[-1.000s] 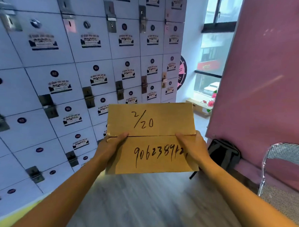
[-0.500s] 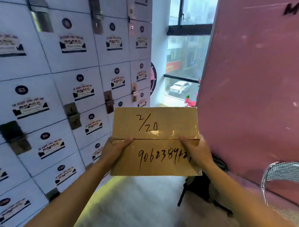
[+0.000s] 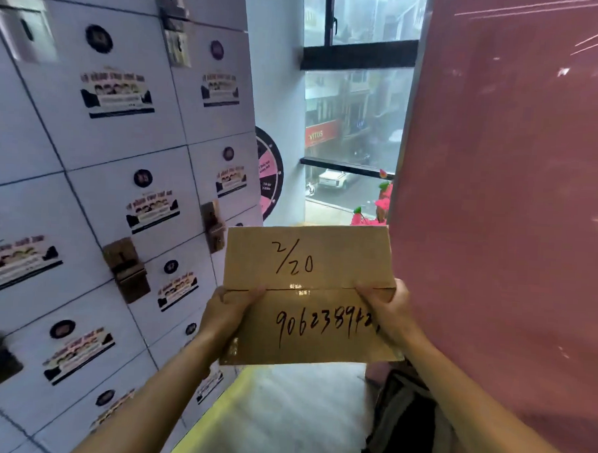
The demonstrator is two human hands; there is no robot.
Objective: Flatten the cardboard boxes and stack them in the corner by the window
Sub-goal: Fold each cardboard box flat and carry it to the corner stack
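**Flattened Box Carried Toward Window: Both Hands Engaged**

Since the earlier frames the person has advanced along the passage: the window (image 3: 356, 102) now fills more of the view ahead, the wall of lockers (image 3: 96, 197) on the left stands closer and larger, and the pink panel (image 3: 508, 187) on the right has drawn alongside. The mesh chair seen before is gone from view. The grip on the box is unchanged.

The cardboard box (image 3: 308, 295) is flattened and held in the air at the centre of the view, in front of the person, its broad face turned toward the camera. Handwriting on it reads "2/20" above the fold seam and a long number below it. Its upper edge lies in line with the base of the window beyond.

The left hand (image 3: 227, 310) grips the left edge of the box at the seam, thumb laid across the front face. The right hand (image 3: 386, 310) grips the right edge at the same height, thumb likewise on the front. The fingers behind the cardboard are hidden.

Pink flowers (image 3: 377, 209) show just above the box's top right corner, at the window sill. A round pink and black wheel (image 3: 270, 173) hangs on the wall beside the lockers. A dark bag (image 3: 402, 419) lies on the floor (image 3: 282, 414) against the foot of the pink panel.
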